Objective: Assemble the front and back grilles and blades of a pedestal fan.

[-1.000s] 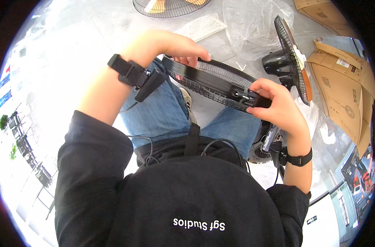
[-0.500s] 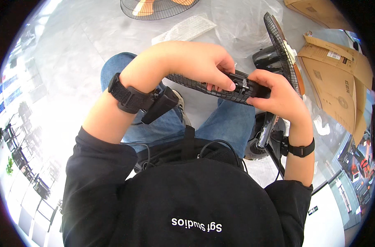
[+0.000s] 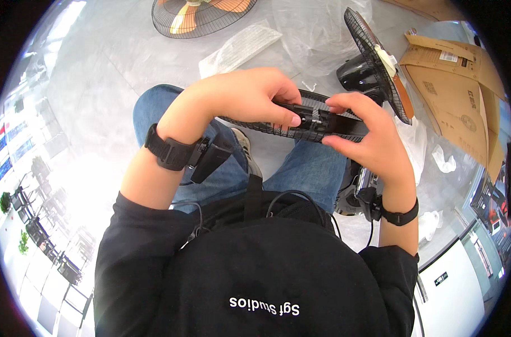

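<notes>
Over my lap a round black wire fan grille [image 3: 262,128] is held nearly edge-on, with a black bracket-like piece [image 3: 313,115] across it. My left hand [image 3: 261,100] grips this piece from the left, its thumb on top and its other fingers curled below. From the right, my right hand [image 3: 379,132] spans the dark, smooth end of the piece [image 3: 345,124], thumb at the near edge and forefinger at the far edge. Part of the grille is hidden behind my hands.
A black fan [image 3: 359,73] with grille and orange-brown blades stands at right. Another caged fan [image 3: 202,17] lies ahead. Bubble wrap [image 3: 241,48], clear plastic [image 3: 317,36] and an opened cardboard box [image 3: 449,92] are on the floor. A white-topped surface [image 3: 455,286] is at lower right.
My right thumb and forefinger have spread wider around the dark end. The grille has tilted to show more of its face, and the held piece has shifted slightly left.
</notes>
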Available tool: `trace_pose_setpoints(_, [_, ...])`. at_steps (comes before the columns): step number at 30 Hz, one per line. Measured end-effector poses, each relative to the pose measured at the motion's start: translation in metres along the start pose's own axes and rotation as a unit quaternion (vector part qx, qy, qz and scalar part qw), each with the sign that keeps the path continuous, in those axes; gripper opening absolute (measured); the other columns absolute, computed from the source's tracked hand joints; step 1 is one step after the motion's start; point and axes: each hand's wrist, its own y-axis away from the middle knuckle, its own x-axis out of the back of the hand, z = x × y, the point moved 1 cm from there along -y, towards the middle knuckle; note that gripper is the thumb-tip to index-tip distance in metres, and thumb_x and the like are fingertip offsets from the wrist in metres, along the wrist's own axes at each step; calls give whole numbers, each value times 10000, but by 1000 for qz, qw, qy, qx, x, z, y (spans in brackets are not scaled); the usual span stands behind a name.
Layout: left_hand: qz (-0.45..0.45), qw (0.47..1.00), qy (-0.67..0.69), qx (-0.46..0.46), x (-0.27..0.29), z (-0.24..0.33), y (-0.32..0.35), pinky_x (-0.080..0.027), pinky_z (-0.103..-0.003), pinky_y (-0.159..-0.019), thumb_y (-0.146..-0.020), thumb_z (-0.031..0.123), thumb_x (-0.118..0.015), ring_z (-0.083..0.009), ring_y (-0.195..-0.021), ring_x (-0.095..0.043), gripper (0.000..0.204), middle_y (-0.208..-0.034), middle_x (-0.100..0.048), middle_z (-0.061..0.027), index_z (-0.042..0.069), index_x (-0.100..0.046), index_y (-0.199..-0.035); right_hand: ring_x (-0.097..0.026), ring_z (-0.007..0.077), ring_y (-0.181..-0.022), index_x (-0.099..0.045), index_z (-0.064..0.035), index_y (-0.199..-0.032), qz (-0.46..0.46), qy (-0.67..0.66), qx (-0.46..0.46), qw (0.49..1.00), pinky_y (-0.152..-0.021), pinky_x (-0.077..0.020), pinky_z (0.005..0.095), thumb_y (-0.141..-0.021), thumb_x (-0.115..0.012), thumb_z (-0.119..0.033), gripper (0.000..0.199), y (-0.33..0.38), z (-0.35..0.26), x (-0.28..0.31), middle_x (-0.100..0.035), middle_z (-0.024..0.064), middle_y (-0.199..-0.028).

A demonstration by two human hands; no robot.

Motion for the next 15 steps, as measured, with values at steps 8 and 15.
trace_pose_setpoints(8, [-6, 1000, -4, -1, -1, 4, -7, -447, -277, -625, -846, 258, -704, -105, -688, -549, 301, -742, -631, -39, -19, -665, -958, -561, 327, -1111, -606, -69, -1173, 70, 93, -12, 993, -959, -433, 395, -629, -824, -199, 601, 24, 5, 0, -616, 132, -1158])
trace_pose_setpoints(15, [4, 1000, -20, -4, 1, 12, -10, -471, -281, -646, -857, 206, -673, -119, -700, -619, 233, -746, -681, -51, -17, -673, -925, -556, 301, -1121, -604, -51, -1160, 147, 65, -81, 984, -976, -425, 374, -655, -819, -159, 559, 55, 27, 12, -603, 119, -1163])
